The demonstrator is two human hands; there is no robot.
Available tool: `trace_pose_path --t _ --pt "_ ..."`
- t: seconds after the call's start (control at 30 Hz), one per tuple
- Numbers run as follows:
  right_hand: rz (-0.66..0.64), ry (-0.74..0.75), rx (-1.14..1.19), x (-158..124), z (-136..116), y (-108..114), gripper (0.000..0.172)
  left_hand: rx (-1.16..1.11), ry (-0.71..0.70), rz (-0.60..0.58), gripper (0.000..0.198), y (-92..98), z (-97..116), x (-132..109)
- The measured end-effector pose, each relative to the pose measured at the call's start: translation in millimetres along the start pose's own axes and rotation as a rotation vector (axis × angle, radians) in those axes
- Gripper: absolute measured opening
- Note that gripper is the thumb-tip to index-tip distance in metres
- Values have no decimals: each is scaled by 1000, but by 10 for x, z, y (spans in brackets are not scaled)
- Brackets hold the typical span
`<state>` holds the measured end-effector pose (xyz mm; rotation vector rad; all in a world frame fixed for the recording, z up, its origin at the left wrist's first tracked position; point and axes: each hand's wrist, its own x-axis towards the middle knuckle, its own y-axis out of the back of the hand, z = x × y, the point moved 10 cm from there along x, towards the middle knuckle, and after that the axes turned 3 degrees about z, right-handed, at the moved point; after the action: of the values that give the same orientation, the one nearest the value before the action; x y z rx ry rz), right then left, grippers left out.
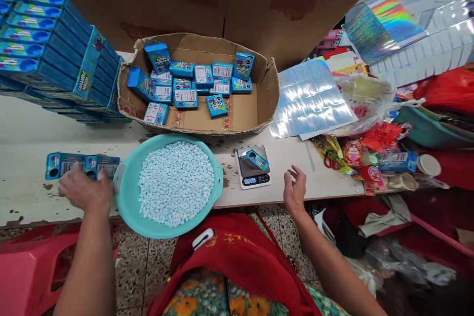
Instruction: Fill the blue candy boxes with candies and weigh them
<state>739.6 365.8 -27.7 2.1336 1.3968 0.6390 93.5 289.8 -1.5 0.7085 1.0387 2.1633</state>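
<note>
My left hand (87,188) is at the near edge of two blue candy boxes (102,164) lying side by side on the left. Its fingers look spread, partly blurred, and whether they touch the boxes is unclear. My right hand (295,188) hovers by the table's front edge, open, fingers loosely curled and nothing in them. Left of it sits a small digital scale (256,183) bearing one tilted blue candy box (257,160) with a dark round opening. Between my hands stands a turquoise basin (124,207) of pale blue candies (176,182).
Behind the basin, a cut-down cardboard carton (242,117) holds several blue boxes. Blue boxes are stacked high (48,44) at the left. Shiny holographic sheets (311,96), scissors (331,163) and mixed packaging crowd the right. A pink stool (29,271) stands below left.
</note>
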Motion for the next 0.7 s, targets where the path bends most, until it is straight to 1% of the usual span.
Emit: trace_pose_path --t 0.03,0.07,0.1,0.13,0.2,0.23,0.27,0.3,0.33,0.4,0.43,0.5,0.53,0.6,0.63,0.7 --pt "14 -25 -16 -25 67 38 46 48 -49 67 54 39 180 -86" --pt "25 -45 -23 -49 121 62 46 94 -87 128 48 38 378 -197" --pt "33 -63 -23 -70 163 73 46 115 -131 145 42 -39 598 -325" --pt "38 -78 -16 -86 192 75 46 86 -193 50 38 -252 838 -465" --pt "38 -96 9 -102 222 58 46 34 -345 -211 37 -772 1327 -811" --pt "34 -99 24 -101 227 46 46 85 -394 -294 37 -986 1504 -971" --pt "28 -99 37 -96 228 36 46 142 -426 -348 38 -1153 1632 -1097" --pt "21 -96 49 -88 228 29 46 198 -446 -386 38 -1279 1717 -1186" --pt "14 -93 58 -78 232 27 45 242 -450 -408 38 -1361 1761 -1234" --pt "4 -87 62 -57 250 32 43 262 -431 -451 37 -1435 1766 -1246" --pt "-1 -84 60 -47 261 33 43 247 -401 -465 36 -1431 1734 -1215" --pt "-11 -73 63 -26 279 26 41 164 -284 -443 32 -1339 1624 -1093" --pt "-15 -66 70 -15 283 15 40 81 -203 -415 32 -1265 1558 -1023" --pt "-26 -54 89 10 277 -22 39 -196 27 -331 34 -1099 1388 -904" --pt "-33 -49 97 24 266 -47 39 -380 162 -307 35 -1052 1297 -883" --pt "-49 -39 114 52 224 -105 39 -746 412 -312 36 -1057 1184 -917"
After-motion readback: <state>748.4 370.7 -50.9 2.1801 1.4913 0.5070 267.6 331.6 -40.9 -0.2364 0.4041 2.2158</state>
